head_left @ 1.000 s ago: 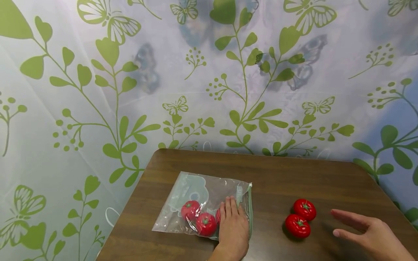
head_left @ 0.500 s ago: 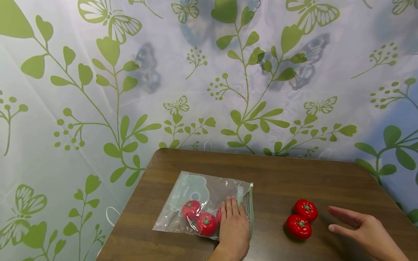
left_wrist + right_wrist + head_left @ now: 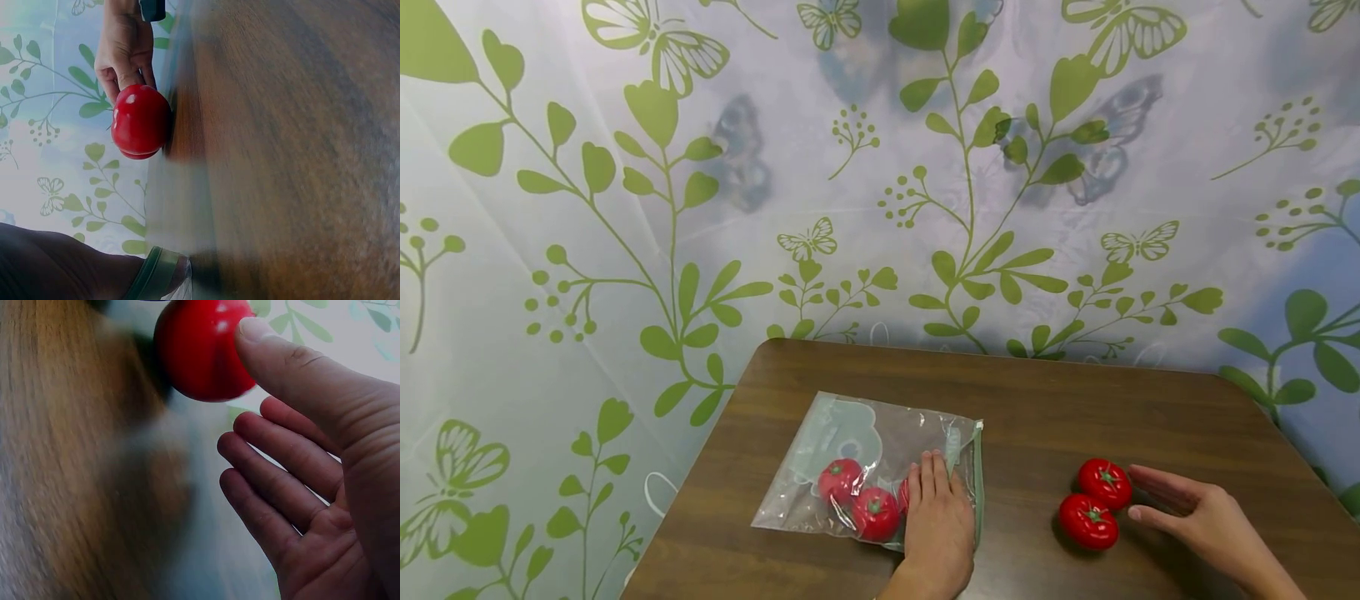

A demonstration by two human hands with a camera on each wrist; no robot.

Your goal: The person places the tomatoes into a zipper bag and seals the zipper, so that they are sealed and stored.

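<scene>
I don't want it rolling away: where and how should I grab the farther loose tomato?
Take the farther tomato by its round sides, probably from the right, where the right hand is. It sits stem up, and the nearer tomato crowds its front but not its right side.

Right hand point(image 3: 1206, 521) moved left, now just beside two red tomatoes point(image 3: 1097, 504)
</scene>
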